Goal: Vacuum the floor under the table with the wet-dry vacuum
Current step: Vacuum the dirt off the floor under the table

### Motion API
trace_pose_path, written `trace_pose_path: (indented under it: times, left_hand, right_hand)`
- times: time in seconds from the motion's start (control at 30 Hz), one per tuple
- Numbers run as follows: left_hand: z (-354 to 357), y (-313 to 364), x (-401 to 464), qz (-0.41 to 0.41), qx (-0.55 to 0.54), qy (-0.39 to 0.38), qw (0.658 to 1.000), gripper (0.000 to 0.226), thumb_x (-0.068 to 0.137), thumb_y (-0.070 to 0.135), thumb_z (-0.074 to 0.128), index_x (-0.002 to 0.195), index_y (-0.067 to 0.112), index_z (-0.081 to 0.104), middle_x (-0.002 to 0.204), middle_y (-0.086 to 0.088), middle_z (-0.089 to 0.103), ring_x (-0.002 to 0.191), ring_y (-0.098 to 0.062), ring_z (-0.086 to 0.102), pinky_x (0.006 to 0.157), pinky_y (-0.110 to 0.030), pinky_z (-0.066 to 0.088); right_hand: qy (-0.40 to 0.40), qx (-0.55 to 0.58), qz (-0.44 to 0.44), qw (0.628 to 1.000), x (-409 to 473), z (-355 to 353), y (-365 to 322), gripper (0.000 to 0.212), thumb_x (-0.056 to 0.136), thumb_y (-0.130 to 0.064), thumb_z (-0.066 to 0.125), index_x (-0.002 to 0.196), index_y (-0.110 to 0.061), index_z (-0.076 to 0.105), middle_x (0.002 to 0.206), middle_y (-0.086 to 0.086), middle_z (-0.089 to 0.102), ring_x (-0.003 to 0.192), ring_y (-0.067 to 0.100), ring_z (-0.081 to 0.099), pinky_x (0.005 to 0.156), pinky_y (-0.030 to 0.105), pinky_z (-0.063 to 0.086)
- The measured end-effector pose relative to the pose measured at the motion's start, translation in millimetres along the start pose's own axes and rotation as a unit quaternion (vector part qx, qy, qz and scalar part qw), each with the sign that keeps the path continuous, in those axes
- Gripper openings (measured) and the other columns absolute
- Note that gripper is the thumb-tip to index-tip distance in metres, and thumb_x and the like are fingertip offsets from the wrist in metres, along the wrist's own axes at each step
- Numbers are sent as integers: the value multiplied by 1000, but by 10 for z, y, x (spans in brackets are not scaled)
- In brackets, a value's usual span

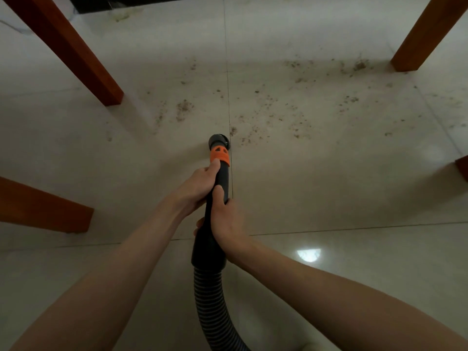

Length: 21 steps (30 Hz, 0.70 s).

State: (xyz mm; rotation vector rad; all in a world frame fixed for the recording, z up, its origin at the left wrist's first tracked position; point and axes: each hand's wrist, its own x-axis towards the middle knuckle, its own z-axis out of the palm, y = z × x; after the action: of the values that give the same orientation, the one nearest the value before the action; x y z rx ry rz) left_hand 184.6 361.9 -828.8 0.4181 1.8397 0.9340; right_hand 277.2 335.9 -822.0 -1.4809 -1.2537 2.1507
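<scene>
Nearest the person, the ribbed hose (210, 300) rises from the bottom edge and curves up into a smooth black cuff (209, 252). The hose looks soft and springy; judged from its corrugation, it will bend and drag behind rather than steer anything, so it is a poor place to hold.

The rigid black wand (219, 183) runs forward from the cuff. Both hands are wrapped round it. The right hand (228, 219) grips the rear part just ahead of the cuff, thumb laid along the top. The left hand (196, 187) grips further forward, its thumb touching the orange collar (219, 156). The plastic appears smooth and stiff, probably light; a two-hand hold on the rigid section gives control of the tip, and the present hold seems sound. The collar may be a sliding vent or lock, which I cannot tell, so the thumb there could shift it.

The open nozzle (218, 141) is at or just above the floor (354, 198), beside a tile joint; contact cannot be confirmed.

Beyond the nozzle, brown debris (278, 107) lies scattered across the tiles, starting just to its right and thickening toward the far right table leg (428, 34). A smaller patch (183, 108) lies near the far left leg (71, 49). Two nearer legs (45, 209) (462, 167) show at the sides. Most debris remains; the work appears barely begun. The legs will obstruct sweeping strokes.
</scene>
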Motion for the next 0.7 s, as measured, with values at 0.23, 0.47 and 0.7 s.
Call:
trace_pose_path:
  times: [0.23,0.47,0.7]
  left_hand:
    - [1,-11,22,5,10,-14,1000,40,102,40,29,84,11,50,77,-6,51,67,-16,50,62,-25,42]
    - [130,171,152,12,10,6,1000,37,102,36,31,104,4,48,76,-4,50,64,-14,49,55,-23,40]
    - [189,288,304,13,29,15,999,40,102,38,31,109,3,49,78,-4,51,67,-14,50,57,-24,41]
  right_hand:
    - [8,-2,1,1000,8,4,19,45,100,-43,31,76,-10,52,67,13,62,60,27,63,68,42,57]
    - [13,-11,-14,1000,175,-98,-75,45,100,-45,30,77,-13,51,63,10,61,60,26,63,66,40,56]
    - [10,4,-22,1000,358,-141,-149,47,100,-45,31,76,-11,52,67,13,61,64,30,62,71,46,56]
